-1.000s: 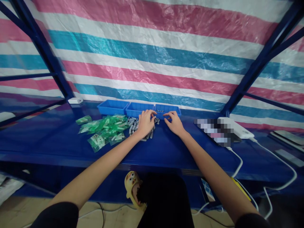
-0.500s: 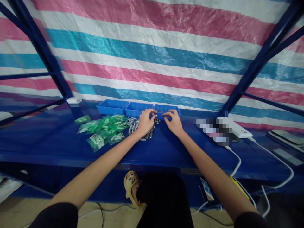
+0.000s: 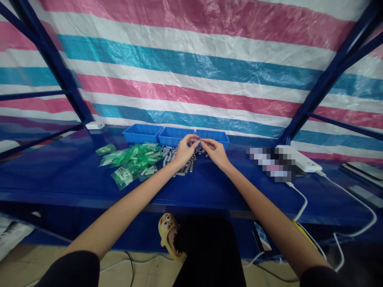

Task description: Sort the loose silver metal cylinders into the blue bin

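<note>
My left hand (image 3: 186,150) and my right hand (image 3: 214,151) meet fingertip to fingertip just in front of the blue bins. Between the pinched fingers is a small shiny metal piece (image 3: 200,139), too small to name. Under and beside my left hand lies a heap of grey metal cylinders (image 3: 180,172). A few small metal parts (image 3: 198,152) show below the joined fingertips. Left of the heap is a pile of small clear-and-green plastic bags (image 3: 137,157) with pale pieces inside. Behind my hands stands the right blue bin (image 3: 223,136), partly covered by them.
Two more blue bins, the middle one (image 3: 170,137) and the left one (image 3: 139,133), stand in the same row. To the right lie a phone (image 3: 271,163) and a white power bank (image 3: 299,158) with cables. A white adapter (image 3: 95,125) sits back left on the blue table (image 3: 191,195).
My right hand has moved left and its fingertips have come together with those of my left hand at the small metal piece. The view has shifted slightly.
</note>
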Motion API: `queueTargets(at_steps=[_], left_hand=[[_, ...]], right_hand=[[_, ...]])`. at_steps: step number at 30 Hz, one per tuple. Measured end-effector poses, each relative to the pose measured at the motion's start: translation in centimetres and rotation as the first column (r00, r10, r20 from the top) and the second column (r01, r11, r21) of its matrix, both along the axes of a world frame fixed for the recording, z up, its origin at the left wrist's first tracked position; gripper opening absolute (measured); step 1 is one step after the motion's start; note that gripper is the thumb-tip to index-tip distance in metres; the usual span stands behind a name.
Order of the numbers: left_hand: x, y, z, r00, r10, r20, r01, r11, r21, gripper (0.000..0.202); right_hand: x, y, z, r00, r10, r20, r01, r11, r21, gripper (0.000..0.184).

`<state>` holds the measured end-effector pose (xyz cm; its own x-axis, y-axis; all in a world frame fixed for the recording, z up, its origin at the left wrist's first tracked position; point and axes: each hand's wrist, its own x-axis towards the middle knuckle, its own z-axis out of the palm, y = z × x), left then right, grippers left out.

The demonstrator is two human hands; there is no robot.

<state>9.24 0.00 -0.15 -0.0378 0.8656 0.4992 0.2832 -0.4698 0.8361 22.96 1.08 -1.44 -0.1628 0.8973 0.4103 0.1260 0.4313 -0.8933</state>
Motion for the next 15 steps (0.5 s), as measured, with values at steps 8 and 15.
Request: queueTargets(at_steps=[8, 15], left_hand=[[0.1, -0.4, -0.1, 0.986, 0.023, -0.163, -0.02, 1.0, 0.019, 0.022], [0.0, -1.4, 0.1, 0.716, 0.215, -0.664, -0.149, 0.976, 0.156, 0.02]], right_hand=[[0.1, 0.1, 0.2, 0.997, -0.079, -0.024, 0.08, 0.997, 0.02, 0.035], [2.0, 1.5, 0.7, 0.969, -0.193, -0.154, 0.206, 0.976, 0.072, 0.045]])
